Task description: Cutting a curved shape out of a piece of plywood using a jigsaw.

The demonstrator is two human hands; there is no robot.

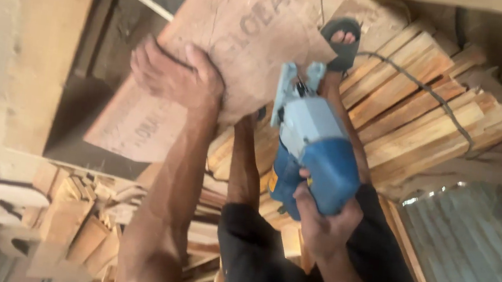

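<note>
My left hand [173, 75] presses flat on a brown plywood sheet [240, 25] with faded stencilled marks, its fingers curled over the sheet's near edge. My right hand [320, 223] grips the handle of a blue and grey power jigsaw [312, 148]. The saw's front end sits at the edge of the sheet, just right of my left hand. My foot in a dark sandal [342, 40] rests beyond the saw, on the wood. My legs in black shorts [286, 266] are below.
A stack of light wooden planks [423, 114] lies to the right, with a dark cord [423, 89] across it. Many wood offcuts [78, 222] are piled at lower left. Corrugated metal sheet [480, 252] shows at lower right. A pale board [21, 36] stands at left.
</note>
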